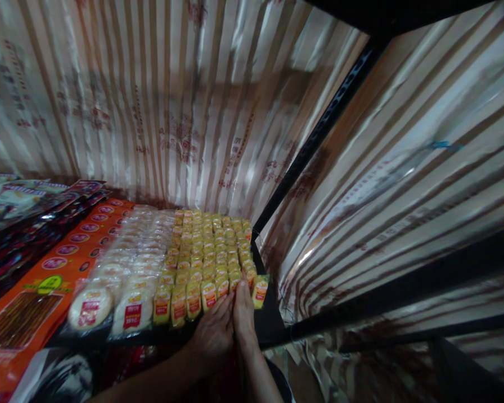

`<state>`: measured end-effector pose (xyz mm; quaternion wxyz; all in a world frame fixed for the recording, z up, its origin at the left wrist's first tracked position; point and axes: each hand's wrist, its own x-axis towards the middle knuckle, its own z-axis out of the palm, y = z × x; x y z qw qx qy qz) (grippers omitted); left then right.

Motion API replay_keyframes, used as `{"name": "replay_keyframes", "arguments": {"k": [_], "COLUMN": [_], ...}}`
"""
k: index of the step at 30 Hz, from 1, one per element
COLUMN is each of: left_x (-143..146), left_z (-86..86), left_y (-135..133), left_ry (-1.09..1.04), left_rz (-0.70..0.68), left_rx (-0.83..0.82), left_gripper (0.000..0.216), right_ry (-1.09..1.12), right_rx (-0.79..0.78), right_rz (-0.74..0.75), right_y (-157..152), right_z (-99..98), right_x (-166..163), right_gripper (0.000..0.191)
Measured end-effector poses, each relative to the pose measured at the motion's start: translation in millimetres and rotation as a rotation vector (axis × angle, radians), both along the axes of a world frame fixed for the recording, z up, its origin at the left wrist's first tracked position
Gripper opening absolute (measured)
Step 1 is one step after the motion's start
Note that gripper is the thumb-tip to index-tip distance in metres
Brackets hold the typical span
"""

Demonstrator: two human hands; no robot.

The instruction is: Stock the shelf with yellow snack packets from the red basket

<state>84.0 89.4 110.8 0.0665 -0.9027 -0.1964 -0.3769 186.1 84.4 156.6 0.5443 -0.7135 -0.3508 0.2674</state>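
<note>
Several rows of small yellow snack packets [210, 246] stand packed together on a dark shelf [269, 322]. My left hand [213, 330] and my right hand [243, 313] rest side by side against the front row of packets, fingers stretched out and touching the packets. One yellow packet [260, 290] stands just to the right of my right hand at the row's end. Neither hand grips anything that I can see.
Clear bags of round white cakes [126, 280] lie left of the yellow packets. Orange flat packs [63, 263] and dark packs [12, 246] lie further left. Striped shiny sheeting [185, 101] lines the back and right side. A black metal upright [319, 134] marks the shelf's right corner.
</note>
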Motion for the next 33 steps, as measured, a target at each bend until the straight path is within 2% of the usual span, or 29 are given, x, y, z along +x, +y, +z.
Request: {"name": "replay_keyframes", "arguments": {"k": [8,20,25,33], "left_x": [-5.9,-3.3,-2.4,-6.2], "left_z": [10.0,8.4,8.0,16.9], "left_y": [-0.8,-1.4,-1.6,-1.6], "left_ry": [0.034,0.038,0.023,0.062], "left_rz": [-0.027,0.008,-0.002,0.007], "left_rx": [-0.007,-0.012,-0.036,-0.016], "left_gripper": [0.047,0.044,0.041,0.043], "right_ry": [-0.038,0.059,0.012,0.064], "right_rx": [-0.020,-0.018,-0.015,0.004], "right_rz": [-0.023,0.030,0.014,0.013], "right_y": [6.9,21.6,21.9,28.0], "right_z": [6.0,1.8,2.9,5.7], "right_x": [3.2,10.4,10.1,12.9], "right_gripper": [0.086,0.080,0.082,0.082]}}
